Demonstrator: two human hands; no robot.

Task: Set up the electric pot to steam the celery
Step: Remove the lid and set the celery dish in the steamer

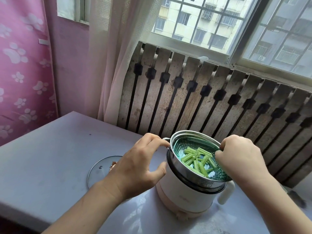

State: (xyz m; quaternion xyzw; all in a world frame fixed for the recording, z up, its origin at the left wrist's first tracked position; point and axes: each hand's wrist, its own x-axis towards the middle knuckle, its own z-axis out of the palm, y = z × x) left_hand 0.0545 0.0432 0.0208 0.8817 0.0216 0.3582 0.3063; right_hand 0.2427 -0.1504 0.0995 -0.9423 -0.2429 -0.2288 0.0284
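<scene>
A white electric pot (185,195) stands on the grey table (50,157), its handle pointing right. A steel steamer basket (187,176) sits tilted on the pot's rim. Inside it lies a teal glass dish (179,149) with several cut celery sticks (195,159). My left hand (140,162) grips the basket's left handle, fingertips on the rim. My right hand (239,154) grips the basket's right side, fingers curled over the rim.
A glass lid (99,171) with a copper knob lies flat on the table, left of the pot and partly behind my left wrist. A slatted radiator cover (202,102) and a window stand behind. A pale curtain (109,65) hangs at the back left.
</scene>
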